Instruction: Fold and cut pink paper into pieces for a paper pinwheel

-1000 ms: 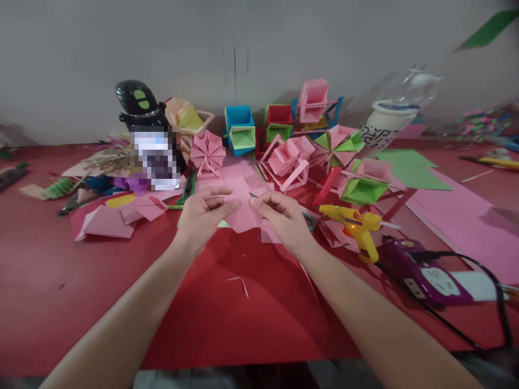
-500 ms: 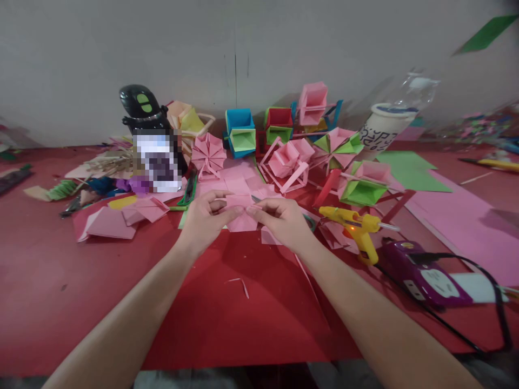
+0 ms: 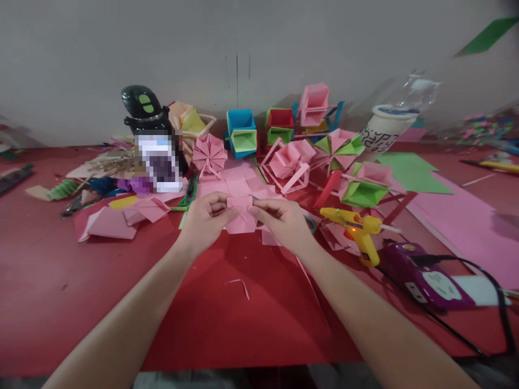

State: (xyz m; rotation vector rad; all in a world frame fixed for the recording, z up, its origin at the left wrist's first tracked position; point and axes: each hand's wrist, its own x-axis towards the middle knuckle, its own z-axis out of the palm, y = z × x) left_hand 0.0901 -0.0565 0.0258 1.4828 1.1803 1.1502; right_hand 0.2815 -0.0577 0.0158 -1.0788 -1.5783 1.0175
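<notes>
A small pink sheet of paper (image 3: 242,216) with creases is held up between my two hands over the red table. My left hand (image 3: 206,219) pinches its left edge, thumb on the near face. On the right edge, my right hand (image 3: 281,217) grips it in the same way, with the fingers behind hidden by the paper. Other pink paper pieces (image 3: 238,185) lie just beyond the hands. Under my right hand the corner of another pink piece (image 3: 271,237) shows. A thin pink paper strip (image 3: 244,288) lies on the table nearer to me.
To the right are a yellow glue gun (image 3: 357,229) with a lit orange light and a purple power strip (image 3: 430,281) with a black cord. Folded paper lanterns (image 3: 242,132) line the back. A black phone stand (image 3: 141,105) and folded pink papers (image 3: 111,221) are at left.
My thumbs have moved apart, from the middle of the pink paper out to its side edges. More of its face now shows. The other things stay where they were.
</notes>
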